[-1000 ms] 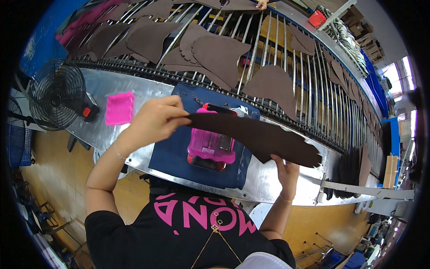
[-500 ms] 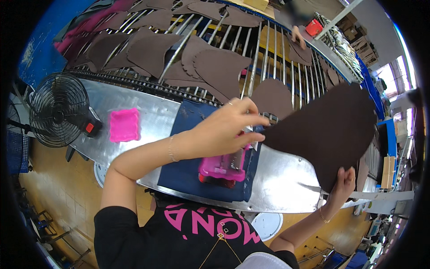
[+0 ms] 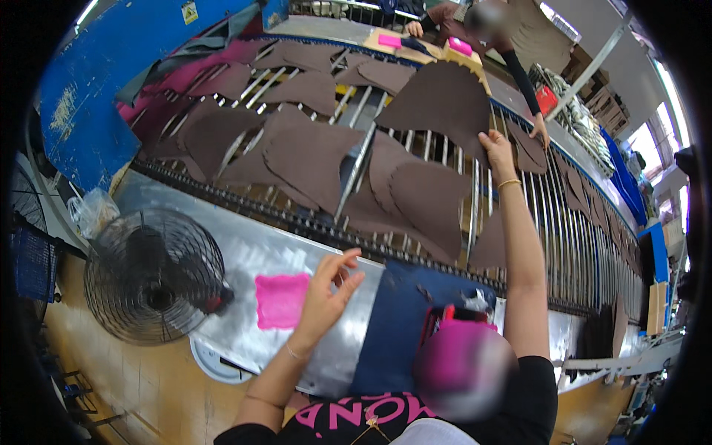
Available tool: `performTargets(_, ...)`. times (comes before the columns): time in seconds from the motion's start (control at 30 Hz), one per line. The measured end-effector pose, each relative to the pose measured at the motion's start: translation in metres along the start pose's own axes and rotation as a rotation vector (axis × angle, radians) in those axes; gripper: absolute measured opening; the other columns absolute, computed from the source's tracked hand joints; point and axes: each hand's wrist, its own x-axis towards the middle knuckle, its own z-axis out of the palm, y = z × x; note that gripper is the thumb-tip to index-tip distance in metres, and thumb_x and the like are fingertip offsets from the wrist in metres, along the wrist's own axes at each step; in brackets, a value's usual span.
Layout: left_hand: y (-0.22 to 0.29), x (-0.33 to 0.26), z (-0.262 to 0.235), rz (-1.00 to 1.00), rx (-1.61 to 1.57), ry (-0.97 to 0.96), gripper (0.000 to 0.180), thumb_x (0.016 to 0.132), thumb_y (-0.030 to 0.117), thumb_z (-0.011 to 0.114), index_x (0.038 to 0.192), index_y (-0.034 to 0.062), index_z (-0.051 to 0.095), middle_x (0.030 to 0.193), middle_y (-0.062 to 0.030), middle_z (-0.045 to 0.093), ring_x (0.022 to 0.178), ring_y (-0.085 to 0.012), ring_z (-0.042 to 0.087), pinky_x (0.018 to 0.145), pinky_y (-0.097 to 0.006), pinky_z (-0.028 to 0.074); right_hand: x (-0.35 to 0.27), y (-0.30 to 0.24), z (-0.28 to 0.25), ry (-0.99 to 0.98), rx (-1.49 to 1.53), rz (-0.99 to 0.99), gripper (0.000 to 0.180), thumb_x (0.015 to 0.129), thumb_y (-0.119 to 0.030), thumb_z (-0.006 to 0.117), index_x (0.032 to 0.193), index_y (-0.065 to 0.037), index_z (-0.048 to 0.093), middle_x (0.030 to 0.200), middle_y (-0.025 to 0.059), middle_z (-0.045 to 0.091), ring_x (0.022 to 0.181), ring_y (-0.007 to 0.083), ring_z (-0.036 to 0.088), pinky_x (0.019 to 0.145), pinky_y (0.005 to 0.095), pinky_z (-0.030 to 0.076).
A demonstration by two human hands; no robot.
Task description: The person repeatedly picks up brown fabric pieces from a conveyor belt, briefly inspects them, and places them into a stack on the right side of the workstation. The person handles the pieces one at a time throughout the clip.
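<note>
Long roller rack strewn with brown cut pieces. Right hand stretches far out, fingers pinched on the edge of a brown leather piece held above the rollers. Left hand hovers empty, fingers loosely spread (beside a pink pad).

fan left, pad right, rack prob. behind

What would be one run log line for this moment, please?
right hand: holds brown leather piece over roller rack | left hand: open, empty, above metal table | near: pink pad, fan
</note>
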Motion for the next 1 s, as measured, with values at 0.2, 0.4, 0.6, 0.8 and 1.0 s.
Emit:
performTargets(0.2, -0.017, -0.006, -0.013, -0.123, -0.011, 0.001, 0.033, 0.087, 0.015, 0.065, 0.118, 0.0069, 0.06, 0.095, -0.0042, 0.057, 0.075, -0.0108, 0.05, 0.067, -0.023, 0.041, 0.09, 0.067, 0.09, -0.019, -0.105, 0.069, 0.015, 0.087, -0.013, 0.065, 0.097, -0.002, 0.064, 0.083, -0.0006, 0.063, 0.072, 0.0082, 0.054, 0.069, 0.0234, 0.044)
performTargets(0.4, -0.012, -0.001, -0.018, -0.254, -0.096, -0.083, 0.03, 0.087, 0.015, 0.065, 0.116, 0.0079, 0.063, 0.098, -0.0045, 0.058, 0.08, -0.0105, 0.051, 0.07, -0.023, 0.041, 0.128, 0.132, 0.111, 0.098, -0.307, 0.142, 0.028, 0.082, -0.017, 0.07, 0.104, -0.001, 0.065, 0.092, 0.0047, 0.066, 0.082, 0.0139, 0.059, 0.075, 0.0289, 0.045)
performTargets(0.6, -0.014, 0.0, -0.017, -0.3, -0.174, -0.059, 0.027, 0.087, 0.012, 0.064, 0.114, 0.0071, 0.063, 0.099, -0.0042, 0.058, 0.08, -0.0099, 0.052, 0.071, -0.022, 0.041, 0.119, 0.144, 0.104, 0.167, -0.792, 0.289, 0.046, 0.071, -0.036, 0.076, 0.113, -0.021, 0.065, 0.117, 0.0046, 0.064, 0.113, 0.0248, 0.057, 0.095, 0.0564, 0.035)
performTargets(0.8, -0.009, 0.001, -0.009, -0.325, -0.193, 0.042, 0.026, 0.088, 0.007, 0.061, 0.115, 0.0026, 0.059, 0.097, -0.004, 0.058, 0.077, -0.0091, 0.052, 0.07, -0.022, 0.044, 0.052, 0.029, 0.087, -0.001, -1.21, 0.045, 0.036, 0.076, -0.041, 0.066, 0.106, -0.021, 0.065, 0.114, 0.0054, 0.062, 0.106, 0.0257, 0.06, 0.079, 0.0511, 0.048)
performTargets(1.0, -0.009, -0.006, -0.007, -0.103, -0.151, 0.123, 0.028, 0.096, 0.011, 0.049, 0.122, 0.001, 0.052, 0.069, -0.0008, 0.051, 0.064, -0.0071, 0.046, 0.061, -0.021, 0.04, -0.105, -0.09, 0.019, -0.366, -0.814, -0.399, 0.036, 0.076, -0.029, 0.068, 0.105, -0.008, 0.065, 0.099, 0.0118, 0.066, 0.095, 0.0294, 0.062, 0.081, 0.0397, 0.048)
